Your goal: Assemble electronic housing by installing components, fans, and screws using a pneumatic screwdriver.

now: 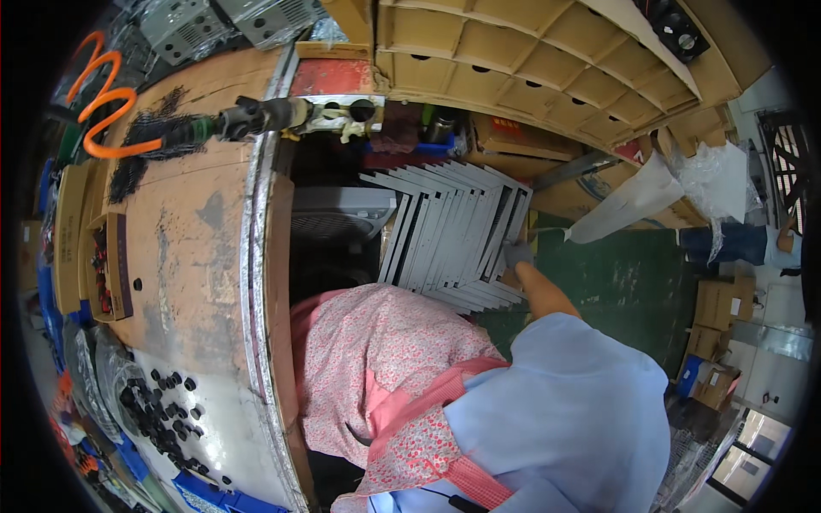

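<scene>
A stack of grey metal frames point(457, 227) with slanted, pointed ends and dark slots stands beside the workbench. My right arm reaches out to its right-hand side. My right hand point(517, 255), in a grey glove, touches the edge of the stack; its fingers are too small and blended with the grey metal to show their grip. My left hand is out of sight, with my body and the pink floral apron point(385, 359) filling the lower middle. Left of the stack lies a grey panel with a mesh area point(342, 214), partly in shadow.
Along the left runs a workbench point(197, 282) with a metal-edged rim. On it lie a power tool point(256, 118) with an orange coiled hose point(107, 94), several black caps point(171, 415) and a small box point(109, 265). A divided cardboard tray point(530, 56) stands ahead. Another person point(744, 245) is far right.
</scene>
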